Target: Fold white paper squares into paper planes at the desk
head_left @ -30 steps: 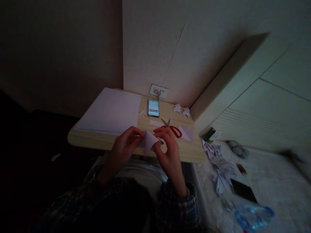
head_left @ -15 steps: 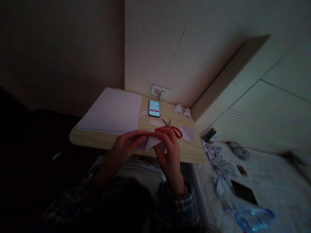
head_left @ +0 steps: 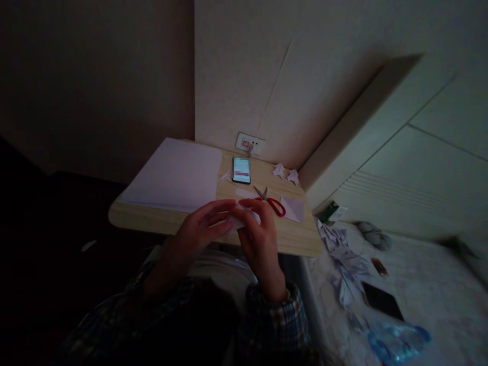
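Between my hands, over the front edge of the small wooden table (head_left: 293, 239), is a folded piece of white paper (head_left: 237, 222). My left hand (head_left: 202, 223) pinches it from the left, thumb below and fingers above. My right hand (head_left: 261, 234) grips its right side, with the fingers curled over and hiding part of it. Just beyond my right hand lie red-handled scissors (head_left: 276, 206), blades apart, beside a creased paper square (head_left: 293, 209). A narrow paper strip (head_left: 246, 193) lies partly behind my fingers.
A stack of white paper (head_left: 175, 175) covers the table's left side. A lit phone (head_left: 241, 170) lies near the wall socket (head_left: 249, 144). Two small folded paper figures (head_left: 279, 171) sit at the back right. On the bed are several paper pieces (head_left: 346, 259), a dark tablet-like object (head_left: 382, 301) and blue plastic (head_left: 398, 341).
The paper has been turned in my hands, and its pointed flap no longer hangs down in front. My fingers have closed in nearer to each other around it.
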Tool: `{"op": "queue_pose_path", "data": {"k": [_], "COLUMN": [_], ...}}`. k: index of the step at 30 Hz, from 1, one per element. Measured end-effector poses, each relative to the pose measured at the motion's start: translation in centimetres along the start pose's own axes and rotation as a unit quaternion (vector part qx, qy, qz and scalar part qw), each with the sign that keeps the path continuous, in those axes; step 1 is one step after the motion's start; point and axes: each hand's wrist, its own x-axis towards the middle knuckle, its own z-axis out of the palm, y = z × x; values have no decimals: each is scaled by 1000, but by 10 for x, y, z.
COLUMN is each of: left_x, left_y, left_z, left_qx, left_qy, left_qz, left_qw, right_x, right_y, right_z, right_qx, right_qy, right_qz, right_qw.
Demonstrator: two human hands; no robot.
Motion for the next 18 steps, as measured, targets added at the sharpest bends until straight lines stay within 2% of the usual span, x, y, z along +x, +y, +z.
{"op": "queue_pose_path", "data": {"k": [7, 13, 18], "left_x": [2, 4, 0], "left_y": [0, -5, -1], "left_z": [0, -2, -2], "left_qx": [3, 23, -7], "left_qy": [-12, 12, 49], "left_qz": [-1, 19, 24], "left_qw": [1000, 999, 998], "right_x": [-1, -1, -1], "right_y": [0, 0, -2], "right_z": [3, 6, 4], "right_qx": [24, 62, 77], "right_qy": [-3, 47, 110], "right_qz": [10, 17, 33], "right_qw": [1000, 997, 990]}}
